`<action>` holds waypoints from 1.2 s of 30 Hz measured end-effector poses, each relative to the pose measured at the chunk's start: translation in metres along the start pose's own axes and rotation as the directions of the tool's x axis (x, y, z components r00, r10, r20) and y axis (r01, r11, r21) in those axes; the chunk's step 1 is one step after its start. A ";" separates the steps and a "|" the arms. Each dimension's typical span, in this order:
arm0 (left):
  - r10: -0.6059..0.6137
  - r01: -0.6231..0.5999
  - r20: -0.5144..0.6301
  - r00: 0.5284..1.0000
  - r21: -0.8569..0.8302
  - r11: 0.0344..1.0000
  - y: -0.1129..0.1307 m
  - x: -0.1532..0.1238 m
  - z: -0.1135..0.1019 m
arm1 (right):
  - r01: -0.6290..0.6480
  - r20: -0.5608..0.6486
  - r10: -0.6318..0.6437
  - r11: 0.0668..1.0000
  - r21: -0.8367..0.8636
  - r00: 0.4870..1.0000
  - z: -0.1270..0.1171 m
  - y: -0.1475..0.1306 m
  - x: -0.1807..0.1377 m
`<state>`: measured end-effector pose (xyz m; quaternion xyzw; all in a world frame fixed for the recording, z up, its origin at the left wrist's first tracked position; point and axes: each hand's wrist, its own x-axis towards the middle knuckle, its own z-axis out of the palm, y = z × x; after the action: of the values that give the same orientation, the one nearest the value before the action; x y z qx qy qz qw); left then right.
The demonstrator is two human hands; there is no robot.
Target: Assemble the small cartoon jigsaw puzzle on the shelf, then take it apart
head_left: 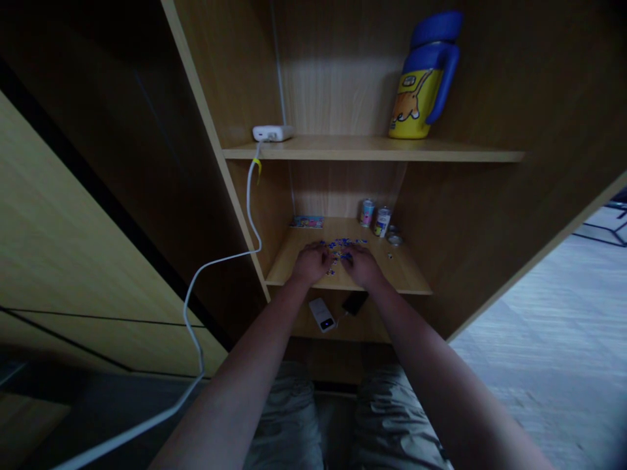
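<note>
On the lower level, a white power bank [321, 314] and a black phone [354, 303] lie near. Above them, the left hand [312, 263] and right hand [363, 266] rest palm down, fingers slightly curled, on a wooden shelf [404, 277], among small blue pieces [343, 245]; any grip is hidden. Farther back stand 2 cans [375, 217]. A yellow-and-blue flask [421, 85] sits on the shelf above.

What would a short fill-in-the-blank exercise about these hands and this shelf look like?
The left hand and right hand rest among small ____ pieces on the wooden shelf.
A yellow-and-blue bottle stands on the ____ shelf.
Two small ____ stand behind the hands.
Missing words: blue; upper; cans.
</note>
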<state>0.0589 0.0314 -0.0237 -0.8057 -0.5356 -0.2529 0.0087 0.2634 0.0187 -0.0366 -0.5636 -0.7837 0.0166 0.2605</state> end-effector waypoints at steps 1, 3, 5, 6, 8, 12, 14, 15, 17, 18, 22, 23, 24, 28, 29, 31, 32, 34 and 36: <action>0.001 -0.001 0.001 1.000 0.002 1.000 0.000 0.000 0.000 | -0.006 0.000 0.006 1.000 0.004 1.000 -0.002 -0.001 0.000; 0.002 -0.002 0.003 1.000 0.005 1.000 0.001 0.000 -0.001 | -0.042 0.006 0.042 0.999 -0.007 0.999 -0.005 -0.004 -0.001; 0.002 -0.002 0.004 1.000 0.010 1.000 0.001 0.001 -0.001 | -0.131 -0.010 0.131 0.990 -0.051 0.991 -0.007 -0.007 -0.003; 0.004 -0.004 0.006 1.000 0.013 1.000 0.000 0.001 -0.001 | -0.192 -0.030 0.190 0.978 -0.081 0.981 -0.008 -0.009 -0.004; 0.013 -0.013 0.013 1.000 0.015 1.000 0.000 0.001 -0.001 | -0.307 -0.073 0.299 0.942 -0.135 0.951 -0.009 -0.012 -0.006; 0.020 -0.021 0.028 0.999 0.018 1.000 -0.002 0.002 0.000 | -0.368 -0.077 0.360 0.914 -0.172 0.930 -0.009 -0.016 -0.008; 0.015 -0.015 0.028 0.999 0.021 1.000 -0.002 0.002 0.001 | -0.360 -0.066 0.354 0.916 -0.177 0.933 -0.009 -0.016 -0.008; 0.012 -0.013 0.027 1.000 0.022 1.000 -0.002 0.002 0.001 | -0.357 -0.064 0.351 0.917 -0.179 0.934 -0.009 -0.015 -0.007; 0.011 -0.011 0.026 1.000 0.023 1.000 -0.002 0.002 0.001 | -0.351 -0.063 0.346 0.920 -0.176 0.936 -0.008 -0.013 -0.006; 0.010 -0.011 0.025 1.000 0.023 1.000 -0.002 0.002 0.001 | -0.348 -0.062 0.343 0.922 -0.169 0.937 -0.008 -0.012 -0.006; 0.008 -0.008 0.020 1.000 0.021 1.000 -0.001 0.003 0.001 | -0.287 -0.036 0.285 0.952 -0.108 0.958 -0.006 -0.007 -0.003; 0.007 -0.007 0.018 1.000 0.021 1.000 -0.001 0.003 0.002 | -0.263 -0.031 0.261 0.961 -0.090 0.965 -0.005 -0.006 -0.002; 0.005 -0.006 0.017 1.000 0.021 1.000 -0.001 0.003 0.002 | -0.241 -0.029 0.240 0.968 -0.074 0.970 -0.004 -0.005 -0.001; 0.000 0.000 0.012 1.000 0.023 1.000 -0.001 0.003 0.002 | -0.197 -0.030 0.196 0.980 -0.034 0.980 -0.002 -0.001 0.000; -0.001 0.001 0.011 1.000 0.023 1.000 -0.001 0.002 0.002 | -0.191 -0.030 0.190 0.981 -0.023 0.981 -0.001 0.000 0.000; 0.001 -0.001 0.010 1.000 0.024 1.000 -0.002 0.002 0.002 | -0.176 -0.030 0.176 0.984 -0.001 0.984 0.000 0.001 0.001; 0.002 -0.002 0.011 1.000 0.024 1.000 -0.002 0.002 0.002 | -0.168 -0.028 0.168 0.986 0.008 0.985 0.000 0.002 0.001; 0.003 -0.003 0.010 1.000 0.024 1.000 -0.002 0.002 0.002 | -0.155 -0.025 0.156 0.988 0.020 0.987 0.000 0.003 0.002; 0.003 -0.003 0.009 1.000 0.023 1.000 -0.003 0.002 0.003 | -0.147 -0.022 0.148 0.989 0.027 0.989 -0.001 0.003 0.002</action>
<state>0.0583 0.0351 -0.0257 -0.8075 -0.5372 -0.2431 0.0159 0.2659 0.0216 -0.0364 -0.6168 -0.7364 0.0390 0.2753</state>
